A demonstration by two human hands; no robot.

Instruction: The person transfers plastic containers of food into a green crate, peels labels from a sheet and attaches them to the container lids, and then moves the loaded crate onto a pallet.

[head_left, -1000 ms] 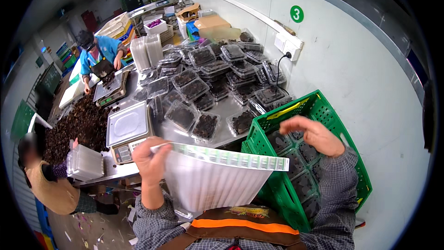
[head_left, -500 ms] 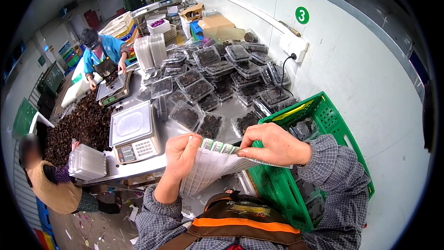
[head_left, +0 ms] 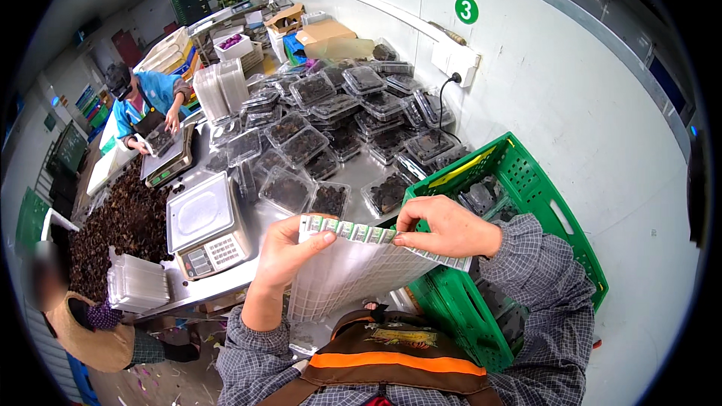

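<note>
Both of my hands hold a white sheet with a row of small green-and-white labels along its top edge. My left hand grips the top left corner, thumb over the labels. My right hand pinches the top edge farther right, fingers curled. Behind the sheet on the right stands a green plastic crate holding clear packs of dark pieces. Just beyond my left hand is a white weighing scale with a keypad, on a steel table.
Many dark-filled clamshell packs are piled against a white wall. Empty clamshell stacks flank a dark loose heap. A blue-sleeved co-worker is at another scale; a second person stands at the near left.
My right hand has moved left from above the crate onto the sheet's edge, which both hands now grip. The co-worker in blue has lifted a pack above the far scale.
</note>
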